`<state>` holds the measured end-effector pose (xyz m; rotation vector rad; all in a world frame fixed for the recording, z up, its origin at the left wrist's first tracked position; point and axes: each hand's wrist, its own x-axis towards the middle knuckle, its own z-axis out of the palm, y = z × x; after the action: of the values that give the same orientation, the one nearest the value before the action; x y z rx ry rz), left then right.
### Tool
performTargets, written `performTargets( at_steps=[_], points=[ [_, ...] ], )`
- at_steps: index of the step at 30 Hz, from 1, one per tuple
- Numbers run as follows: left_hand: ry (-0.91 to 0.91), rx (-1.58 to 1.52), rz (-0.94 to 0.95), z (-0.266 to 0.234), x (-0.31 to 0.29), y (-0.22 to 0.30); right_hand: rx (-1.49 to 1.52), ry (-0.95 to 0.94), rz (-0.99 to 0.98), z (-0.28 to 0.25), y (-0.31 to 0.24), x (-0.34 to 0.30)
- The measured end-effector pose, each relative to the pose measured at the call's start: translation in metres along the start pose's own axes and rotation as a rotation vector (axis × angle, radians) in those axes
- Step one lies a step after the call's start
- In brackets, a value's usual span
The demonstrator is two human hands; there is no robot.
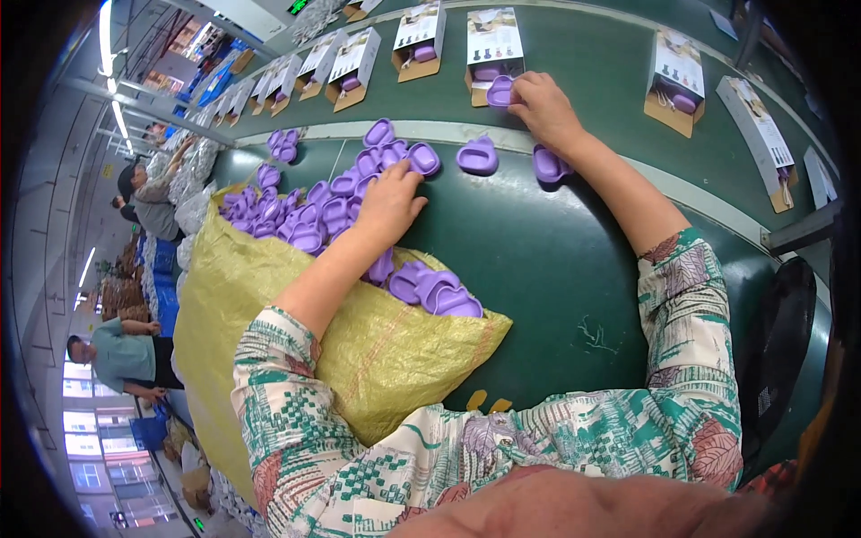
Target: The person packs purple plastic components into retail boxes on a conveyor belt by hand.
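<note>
My right hand (543, 108) pinches a tray (499, 91) at an open box (494, 38); tilted, it could snag there! My left hand (390, 204), loosely spread, is over the pile (335, 212): a nudge might scatter it.

Packing factory, open boxes (494, 36) along green belt (583, 90), strip lights (106, 40), co-workers (134, 360)

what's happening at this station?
A person at a green table has a purple piece in the right hand, at the open end of a printed box. The left hand is over a pile of similar pieces spilling from a yellow-green sack; whether it grips one isn't clear. Two loose clusters lie between the hands. Several other boxes in the row show purple pieces inside.
</note>
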<state>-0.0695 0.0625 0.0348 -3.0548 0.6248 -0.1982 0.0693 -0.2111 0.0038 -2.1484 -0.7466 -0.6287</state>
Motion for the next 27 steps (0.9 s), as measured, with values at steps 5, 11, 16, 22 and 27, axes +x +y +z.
performTargets(
  at_steps=[5, 11, 16, 22, 27],
  points=[
    [0.300, -0.056, -0.161, 0.009, 0.031, -0.036, -0.190, 0.034, -0.041, -0.017, 0.027, 0.005],
    [0.051, -0.262, -0.326, 0.040, 0.044, -0.092, -0.431, 0.152, -0.035, -0.016, 0.049, 0.018],
    [0.048, -0.251, -0.240, 0.047, 0.058, -0.030, -0.561, 0.237, 0.129, -0.036, 0.058, 0.011],
    [0.069, -0.209, -0.229, 0.039, 0.058, 0.001, -0.165, -0.019, -0.099, -0.045, -0.004, -0.017],
    [0.072, -0.218, -0.251, 0.033, 0.057, 0.003, -0.374, -0.513, -0.201, -0.073, -0.053, -0.064]
  ],
)
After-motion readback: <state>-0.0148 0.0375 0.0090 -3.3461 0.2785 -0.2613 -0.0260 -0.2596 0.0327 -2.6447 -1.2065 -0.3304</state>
